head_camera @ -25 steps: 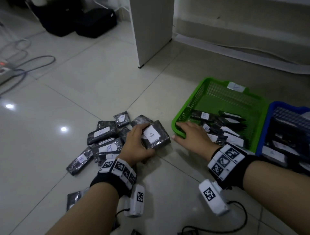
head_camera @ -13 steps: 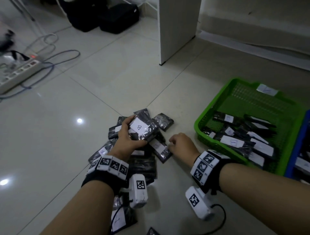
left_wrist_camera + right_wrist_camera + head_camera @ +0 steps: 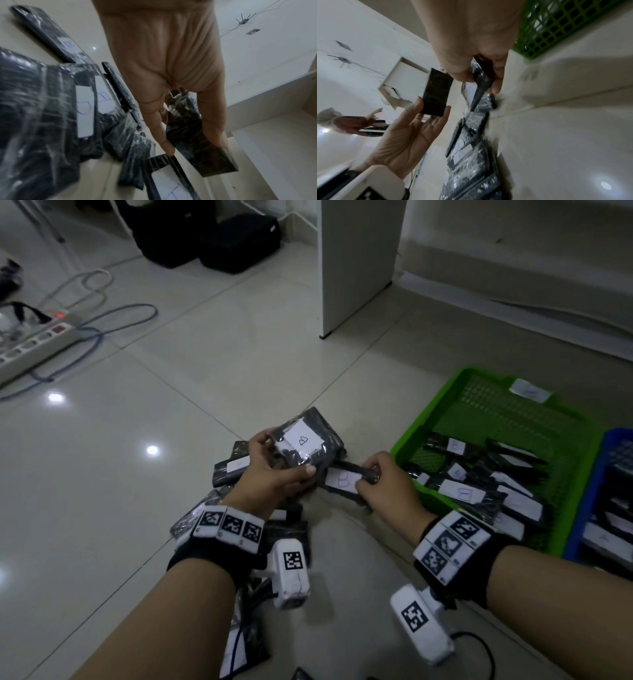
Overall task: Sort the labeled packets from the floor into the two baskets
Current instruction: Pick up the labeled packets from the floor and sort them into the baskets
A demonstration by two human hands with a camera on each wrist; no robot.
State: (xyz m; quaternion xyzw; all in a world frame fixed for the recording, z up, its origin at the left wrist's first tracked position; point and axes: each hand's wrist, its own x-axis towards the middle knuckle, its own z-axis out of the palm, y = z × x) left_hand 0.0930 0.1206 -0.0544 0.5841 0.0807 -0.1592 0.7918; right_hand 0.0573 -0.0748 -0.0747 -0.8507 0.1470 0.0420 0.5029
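My left hand grips a dark plastic-wrapped packet with a white label marked B, lifted above the pile; the left wrist view shows that packet between thumb and fingers. My right hand pinches a second labeled packet just left of the green basket; in the right wrist view this packet hangs from the fingertips. More dark packets lie in a pile on the floor under my left hand. The green basket holds several packets. A blue basket stands to its right.
A white cabinet panel stands on the floor beyond the pile. A power strip with cables lies at the far left. Black bags sit at the back. In the right wrist view, another person is in the background.
My left hand has raised its packet higher off the pile. My right hand has gone from the basket's rim to the pile and picked up a second packet.
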